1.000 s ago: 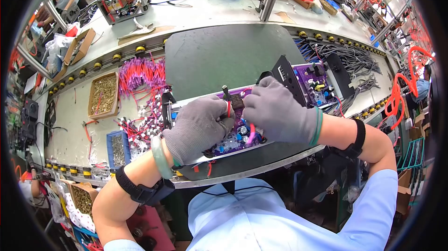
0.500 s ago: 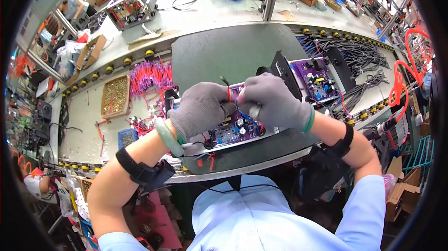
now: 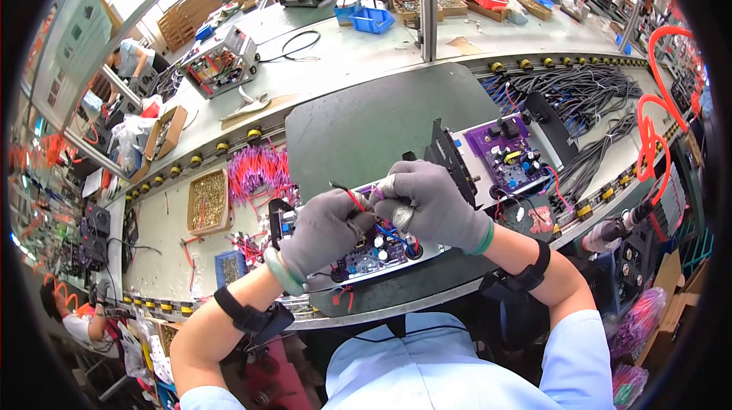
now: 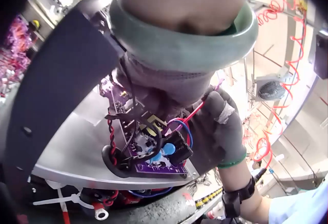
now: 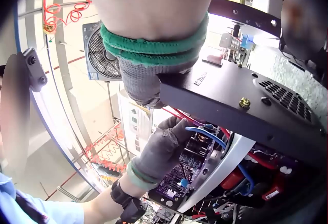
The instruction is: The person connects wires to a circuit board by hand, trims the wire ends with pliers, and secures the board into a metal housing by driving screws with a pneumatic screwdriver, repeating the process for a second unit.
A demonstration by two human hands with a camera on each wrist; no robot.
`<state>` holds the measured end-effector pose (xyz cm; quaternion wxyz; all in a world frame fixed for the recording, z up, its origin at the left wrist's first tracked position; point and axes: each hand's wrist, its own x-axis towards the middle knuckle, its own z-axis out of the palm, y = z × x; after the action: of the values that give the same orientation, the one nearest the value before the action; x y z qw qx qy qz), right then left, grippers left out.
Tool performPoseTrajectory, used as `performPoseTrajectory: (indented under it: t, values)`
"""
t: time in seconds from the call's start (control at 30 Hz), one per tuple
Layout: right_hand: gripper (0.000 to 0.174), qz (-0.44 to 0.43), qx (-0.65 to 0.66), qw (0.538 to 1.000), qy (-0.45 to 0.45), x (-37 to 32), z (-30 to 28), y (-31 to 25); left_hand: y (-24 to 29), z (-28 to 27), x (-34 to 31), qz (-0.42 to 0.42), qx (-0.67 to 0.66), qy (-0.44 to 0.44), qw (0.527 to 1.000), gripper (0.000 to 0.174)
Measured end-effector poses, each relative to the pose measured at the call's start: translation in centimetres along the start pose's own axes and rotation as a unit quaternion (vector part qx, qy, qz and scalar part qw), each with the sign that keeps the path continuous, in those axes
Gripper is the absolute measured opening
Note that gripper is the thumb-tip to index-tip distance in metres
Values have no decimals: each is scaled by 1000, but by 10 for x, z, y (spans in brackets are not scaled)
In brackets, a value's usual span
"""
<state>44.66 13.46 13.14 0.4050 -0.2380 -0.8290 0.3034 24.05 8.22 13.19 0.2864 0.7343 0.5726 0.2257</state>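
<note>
Both hands wear grey gloves and meet above a purple circuit board (image 3: pixel 381 254) in a metal chassis. In the head view the left hand (image 3: pixel 324 231) pinches a red and black wire (image 3: pixel 352 196) between thumb and fingers. The right hand (image 3: pixel 435 204), its fingers curled, pinches a purple-pink wire (image 3: pixel 375 193) close to the left fingertips. Blue and red wires (image 4: pixel 188 126) rise from the board between the hands in the left wrist view. A black vented panel (image 5: pixel 230 98) stands beside the right hand in the right wrist view. The exact wire ends are hidden by the fingers.
A second chassis with a purple board (image 3: pixel 499 155) stands to the right, by grey cables (image 3: pixel 587 97). At the left lie pink wire bundles (image 3: pixel 259 172), a box of brass parts (image 3: pixel 208 203) and a blue bin (image 3: pixel 230 267). A green mat (image 3: pixel 381 120) lies behind the hands.
The right hand has come up from the board's right part and closed in beside the left hand, bringing the purple-pink wire. The head view has shifted, showing more of the far bench.
</note>
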Motion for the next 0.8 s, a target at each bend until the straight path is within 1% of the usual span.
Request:
performPoseTrajectory:
  t: [0.03,0.13,0.17,0.27,0.3,0.33,0.4,0.53,0.6,0.63,0.67,0.73,0.77,0.8]
  values:
    - [11,14,10,1000,-1,-1,1,1,8,1,-1,-1,18,26,999,15]
    - [12,1,-12,1000,7,0,2,4,11,4,3,3,36,31,999,16]
    - [12,4,-11,1000,8,0,3,4,10,4,3,1,36,28,999,16]
    - [12,3,-24,1000,8,0,1,5,3,-2,3,-25,-38,-12,999,17]
    - [12,1,-20,1000,11,0,1,5,1,-2,2,-6,-10,-12,1000,20]
    - [12,-3,-15,1000,14,0,1,5,-2,0,1,-6,-10,-16,1000,20]
    - [14,-6,-11,1000,14,-1,2,7,-9,5,1,-78,-142,-7,987,18]
    - [15,-8,-16,1000,16,-2,2,8,-2,3,1,-63,-145,-28,987,16]
    - [13,1,-14,1000,17,-1,2,6,-3,3,1,-108,-223,-26,968,16]
    - [12,8,-11,1000,17,-1,2,5,6,-2,2,-93,-152,-21,984,16]
    - [12,9,-10,1000,18,-1,2,5,4,0,2,-95,-151,-23,984,16]
    - [12,5,-5,1000,16,-1,2,6,-5,4,1,-96,-212,2,973,15]
    - [12,6,-3,1000,16,-1,2,6,-8,6,1,-98,-211,1,973,15]
    - [12,5,-6,1000,14,-1,1,7,-9,8,1,-74,-189,-7,979,15]
